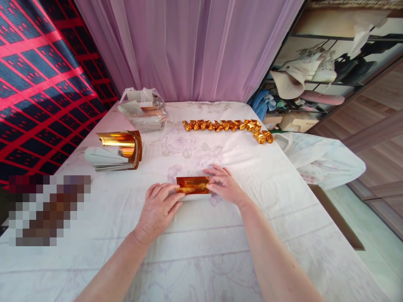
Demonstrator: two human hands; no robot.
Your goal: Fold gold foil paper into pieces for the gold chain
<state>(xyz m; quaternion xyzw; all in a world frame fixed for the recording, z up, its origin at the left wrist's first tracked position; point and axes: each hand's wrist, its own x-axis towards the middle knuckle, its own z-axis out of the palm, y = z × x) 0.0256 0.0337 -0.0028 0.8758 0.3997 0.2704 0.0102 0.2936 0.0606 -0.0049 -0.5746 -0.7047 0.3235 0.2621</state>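
Gold-foil sheet (193,183), one, with a white strip along its near edge; on the worktop (201,260), between the two hands.

Left hand (162,203): partly closed, fingers bent together, thumb and fingertips gripping the sheet's left end.
Right hand (225,184): thumb and a finger gripping the sheet's right end; remaining fingers loosely spread.

Writing: faint coloured print on a white bag (330,161), right of the sheet beyond the worktop's edge; not readable.

Stack (137,147), gold and white leaves, curled upright: left of the sheet and farther off.
Clear bag (143,119), holding white and gold papers: beyond the stack, far left of the sheet.
Folded pieces (220,125), gold, in a row, two set nearer at its right end: beyond the sheet, toward the right.
Curtain (189,50), purple: behind, farthest from the sheet.
Checked cloth (47,63), red and dark: far left of the sheet.
Shelves (327,84), with shoes and boxes: far right, beyond the sheet.
Pixelated patch: left of the sheet, hiding what lies there.
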